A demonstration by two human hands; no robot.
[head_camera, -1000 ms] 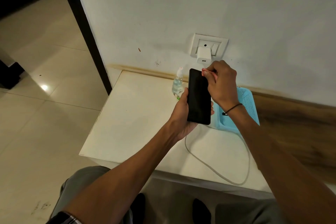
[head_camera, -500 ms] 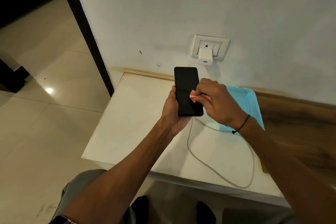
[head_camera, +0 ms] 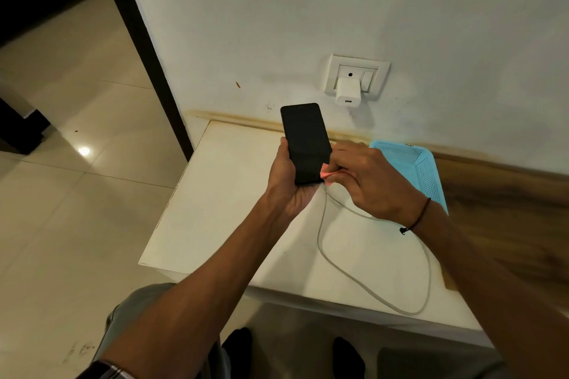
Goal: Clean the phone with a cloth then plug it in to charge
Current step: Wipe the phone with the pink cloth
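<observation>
A black phone [head_camera: 304, 141] stands upright, screen toward me, above the white table [head_camera: 228, 209]. My left hand [head_camera: 288, 181] grips it from the left and below. My right hand [head_camera: 366, 181] pinches a small pink cloth [head_camera: 327, 176] against the phone's lower right corner. A white charger adapter [head_camera: 348, 95] sits in the wall socket [head_camera: 357, 77] behind. A grey cable [head_camera: 354, 280] loops across the table; its ends are hidden behind my hands.
A light blue perforated basket [head_camera: 421, 169] stands on the table against the wall, behind my right hand. A dark door frame [head_camera: 144, 49] stands left of the table. Tiled floor [head_camera: 61, 194] lies to the left. My knees and feet show below the table edge.
My right hand has wiped the cloth down the screen, from the top edge to the lower right corner. The phone has shifted a little to the left and upright. The spray bottle is hidden now.
</observation>
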